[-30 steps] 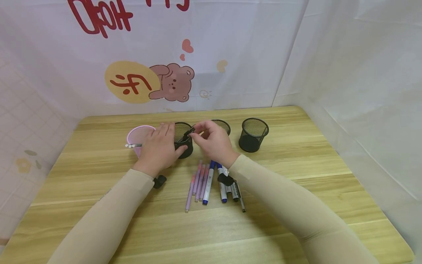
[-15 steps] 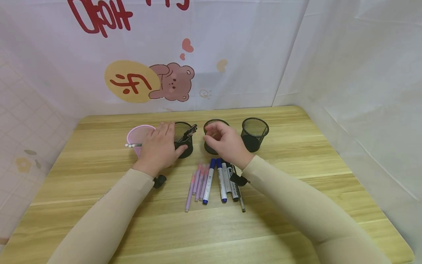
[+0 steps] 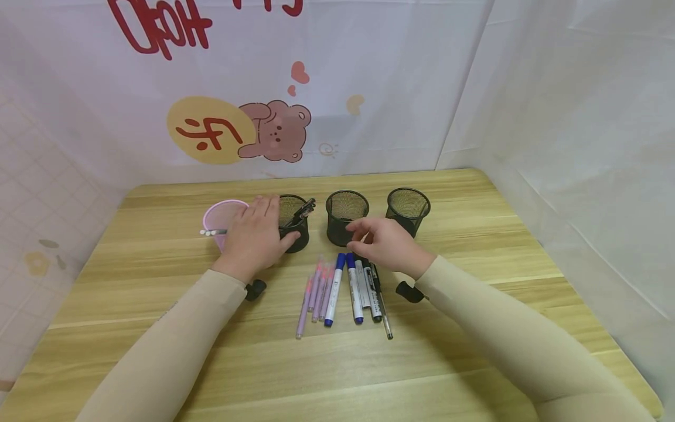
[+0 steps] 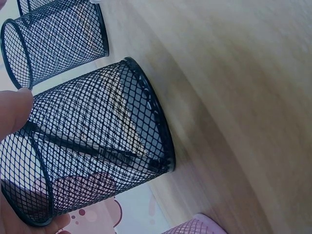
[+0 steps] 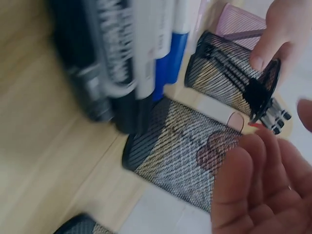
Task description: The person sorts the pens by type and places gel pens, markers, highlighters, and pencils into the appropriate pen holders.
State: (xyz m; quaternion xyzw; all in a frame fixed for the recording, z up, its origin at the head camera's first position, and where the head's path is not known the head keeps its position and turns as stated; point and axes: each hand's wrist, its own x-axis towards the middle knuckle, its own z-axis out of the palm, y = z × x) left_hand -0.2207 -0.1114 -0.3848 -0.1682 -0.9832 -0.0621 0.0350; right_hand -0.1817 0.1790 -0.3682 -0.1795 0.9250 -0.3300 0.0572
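Right hand (image 3: 387, 243): fingers loosely bent, pinching nothing, above the markers (image 3: 355, 293), front-right of the pen cup (image 4: 102, 117). Left hand (image 3: 253, 237) seemingly grips that cup, fingertips partly hidden. Risk: cup tipping, if leaning pens (image 3: 303, 212) outweigh a slackened hold.

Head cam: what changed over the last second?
Right hand let go of a black pen, which leans in the leftmost black mesh cup, and moved right and down in frame, now near the markers. Unchanged: left hand holding that cup, markers lying in their row.
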